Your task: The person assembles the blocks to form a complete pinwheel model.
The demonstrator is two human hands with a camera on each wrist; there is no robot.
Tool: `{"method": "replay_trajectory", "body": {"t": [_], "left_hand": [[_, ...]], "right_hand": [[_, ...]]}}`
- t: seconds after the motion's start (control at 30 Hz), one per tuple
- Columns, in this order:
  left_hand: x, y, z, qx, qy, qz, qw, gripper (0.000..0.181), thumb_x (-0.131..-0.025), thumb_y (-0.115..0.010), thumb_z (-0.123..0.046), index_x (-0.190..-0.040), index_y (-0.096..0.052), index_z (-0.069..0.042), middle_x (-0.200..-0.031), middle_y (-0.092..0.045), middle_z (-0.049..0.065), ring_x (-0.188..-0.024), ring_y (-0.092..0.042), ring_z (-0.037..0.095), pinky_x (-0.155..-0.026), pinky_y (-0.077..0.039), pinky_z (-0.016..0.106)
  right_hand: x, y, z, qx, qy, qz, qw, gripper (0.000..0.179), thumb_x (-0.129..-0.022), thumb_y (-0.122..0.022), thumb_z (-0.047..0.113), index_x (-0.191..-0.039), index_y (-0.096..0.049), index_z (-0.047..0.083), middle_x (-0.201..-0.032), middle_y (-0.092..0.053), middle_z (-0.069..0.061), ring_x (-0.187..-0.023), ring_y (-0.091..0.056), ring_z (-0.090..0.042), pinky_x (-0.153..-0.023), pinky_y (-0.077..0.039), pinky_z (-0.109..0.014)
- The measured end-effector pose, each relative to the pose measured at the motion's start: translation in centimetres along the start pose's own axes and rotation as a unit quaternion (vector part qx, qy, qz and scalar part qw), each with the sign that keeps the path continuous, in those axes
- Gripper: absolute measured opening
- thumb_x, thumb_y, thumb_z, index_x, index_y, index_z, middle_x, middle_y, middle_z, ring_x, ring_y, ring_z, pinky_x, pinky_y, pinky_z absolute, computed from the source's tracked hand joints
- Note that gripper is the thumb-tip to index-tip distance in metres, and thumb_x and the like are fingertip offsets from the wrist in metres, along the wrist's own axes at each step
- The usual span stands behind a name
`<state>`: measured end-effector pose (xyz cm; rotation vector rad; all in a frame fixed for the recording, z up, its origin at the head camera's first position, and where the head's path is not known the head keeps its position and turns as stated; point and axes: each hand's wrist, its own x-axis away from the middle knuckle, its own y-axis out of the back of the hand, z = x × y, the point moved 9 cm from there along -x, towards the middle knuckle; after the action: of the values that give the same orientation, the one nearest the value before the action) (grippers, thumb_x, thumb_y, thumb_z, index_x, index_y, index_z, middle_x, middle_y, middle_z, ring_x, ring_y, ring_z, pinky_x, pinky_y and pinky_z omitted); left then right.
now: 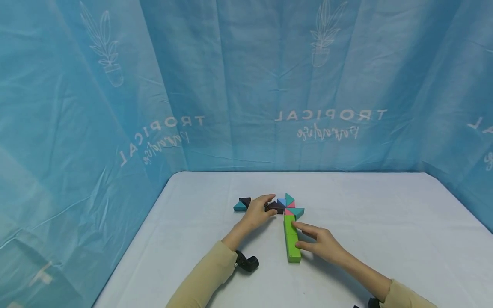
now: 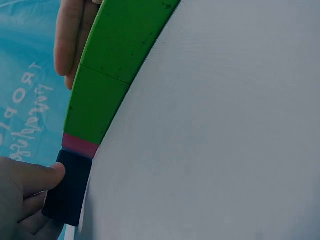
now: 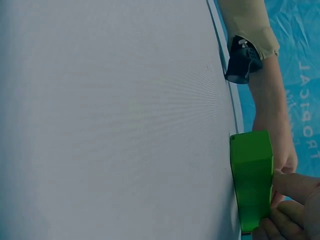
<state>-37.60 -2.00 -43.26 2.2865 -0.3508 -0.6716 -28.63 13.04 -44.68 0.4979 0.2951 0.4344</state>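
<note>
My left hand [image 1: 257, 214] pinches the black triangular block [image 1: 278, 210] at the left of a block cluster, its thumb [image 2: 47, 176] along the block's near side. From the cluster's lower edge, two green blocks [image 1: 292, 246] run end to end toward me. Fairly straight fingers of my right hand [image 1: 325, 244] touch the right side of the green blocks, with the thumb nearer me. Around the joint sit a blue triangle [image 1: 281, 201], teal triangles [image 1: 296, 212] and pink pieces [image 1: 288, 211]. The left wrist view shows a pink strip [image 2: 80, 145] between green and black.
Left of my left hand lie a black block [image 1: 244, 200] and a teal triangle [image 1: 239, 207]. A white cloth [image 1: 366, 214] covers the table. Blue printed curtains [image 1: 246, 85] stand behind and at both sides. A black device [image 1: 248, 262] is strapped to the left wrist.
</note>
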Motion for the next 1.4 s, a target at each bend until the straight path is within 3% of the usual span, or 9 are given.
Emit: {"method": "replay_trajectory", "body": {"t": [0.1,0.3,0.8,1.17,1.4], "left_hand": [[-0.6,-1.0,0.5,-0.001,0.023,0.027,0.9994,0.052,-0.087,-0.069,-0.011,-0.134,-0.049,0.0,-0.13,-0.054,0.016,-0.12,-0.05,0.028,-0.101,-0.039,0.038],[-1.5,-1.9,1.3,0.009,0.043,0.043,0.9981,0.052,-0.085,-0.07,-0.009,-0.134,-0.051,-0.003,-0.131,-0.055,0.012,-0.122,-0.049,0.025,-0.102,-0.038,0.037],[-2.1,-2.3,1.3,0.022,0.044,0.062,0.9968,0.052,-0.084,-0.072,-0.011,-0.133,-0.054,-0.007,-0.133,-0.054,0.007,-0.125,-0.046,0.022,-0.104,-0.035,0.038],[-2.4,-2.3,1.3,0.037,0.039,0.062,0.9966,0.048,-0.085,-0.071,-0.01,-0.131,-0.056,-0.008,-0.131,-0.056,0.005,-0.124,-0.047,0.019,-0.103,-0.036,0.036],[-2.5,-2.1,1.0,0.043,0.037,0.07,0.996,0.049,-0.086,-0.07,-0.011,-0.132,-0.054,-0.007,-0.131,-0.055,0.005,-0.123,-0.048,0.02,-0.103,-0.037,0.035]], "right_hand": [[0.0,0.1,-0.2,-0.004,0.001,-0.002,1.0,0.059,-0.086,-0.07,0.016,-0.137,-0.047,-0.001,-0.14,-0.045,-0.018,-0.127,-0.041,-0.036,-0.101,-0.036,-0.046],[0.0,0.0,-0.4,-0.011,0.002,0.002,0.9999,0.059,-0.086,-0.07,0.016,-0.137,-0.047,-0.001,-0.14,-0.044,-0.018,-0.127,-0.041,-0.036,-0.101,-0.036,-0.046],[-0.1,-0.1,-0.5,0.0,0.01,0.001,0.9999,0.057,-0.086,-0.07,0.013,-0.136,-0.047,-0.003,-0.139,-0.045,-0.019,-0.126,-0.042,-0.036,-0.1,-0.037,-0.045],[-0.1,0.1,-0.4,0.01,0.012,0.001,0.9999,0.06,-0.086,-0.07,0.025,-0.137,-0.048,0.001,-0.139,-0.046,-0.015,-0.126,-0.043,-0.034,-0.1,-0.037,-0.044],[-0.1,0.0,-0.4,0.003,0.017,0.005,0.9998,0.058,-0.086,-0.07,0.019,-0.136,-0.047,-0.001,-0.139,-0.045,-0.018,-0.127,-0.041,-0.035,-0.1,-0.037,-0.045]]}}
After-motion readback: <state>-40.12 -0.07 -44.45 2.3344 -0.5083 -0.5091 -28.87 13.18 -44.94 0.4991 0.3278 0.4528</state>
